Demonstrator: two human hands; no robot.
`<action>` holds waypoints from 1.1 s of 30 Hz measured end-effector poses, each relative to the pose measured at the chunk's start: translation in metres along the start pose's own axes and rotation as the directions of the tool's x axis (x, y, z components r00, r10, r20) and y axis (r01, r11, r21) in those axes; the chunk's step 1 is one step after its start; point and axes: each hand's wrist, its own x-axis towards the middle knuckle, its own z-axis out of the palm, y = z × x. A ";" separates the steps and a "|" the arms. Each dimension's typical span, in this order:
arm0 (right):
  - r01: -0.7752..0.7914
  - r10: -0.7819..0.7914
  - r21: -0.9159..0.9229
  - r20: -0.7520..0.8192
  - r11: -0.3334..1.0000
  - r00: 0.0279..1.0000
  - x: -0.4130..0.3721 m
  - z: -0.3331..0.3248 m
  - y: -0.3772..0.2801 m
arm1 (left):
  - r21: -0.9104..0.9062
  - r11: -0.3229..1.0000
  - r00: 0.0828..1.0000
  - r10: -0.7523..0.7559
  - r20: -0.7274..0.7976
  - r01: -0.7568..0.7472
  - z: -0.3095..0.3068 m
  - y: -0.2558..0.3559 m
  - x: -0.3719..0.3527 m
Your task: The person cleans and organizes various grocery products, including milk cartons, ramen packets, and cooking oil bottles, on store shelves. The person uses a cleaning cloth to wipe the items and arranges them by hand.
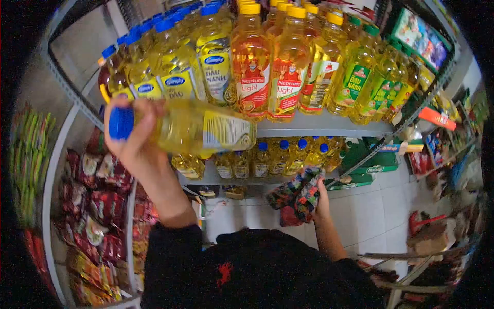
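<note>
The left hand point(135, 147) was clenched around the neck of a clear plastic bottle of yellow oil point(206, 129), held just in front of the grey metal shelf point(329, 126). The bottle lay on its side with its long axis roughly level, its blue cap point(121, 122) pointing left and its base pointing right. Lower and further right, the right hand point(322, 203) clutched a crumpled red-and-green patterned cloth point(296, 195).
</note>
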 end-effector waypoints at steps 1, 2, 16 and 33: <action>0.049 -0.049 -0.007 -0.029 0.999 0.998 -0.003 -0.015 0.001 | 0.021 1.000 1.000 -0.017 0.013 0.017 0.000 -0.001 0.005; 0.102 -0.103 -0.012 -0.054 0.995 0.993 -0.006 -0.027 0.000 | 0.041 0.999 0.999 -0.032 0.028 0.031 -0.001 -0.004 0.013; 0.109 -0.114 -0.034 -0.333 0.993 0.936 -0.024 -0.074 0.026 | 0.397 0.918 0.988 -0.051 0.143 -0.010 0.033 -0.063 0.074; 0.006 -0.057 -0.243 -0.202 0.970 0.978 -0.012 -0.036 0.036 | 0.724 0.640 0.963 0.103 0.251 -0.257 0.058 -0.136 0.114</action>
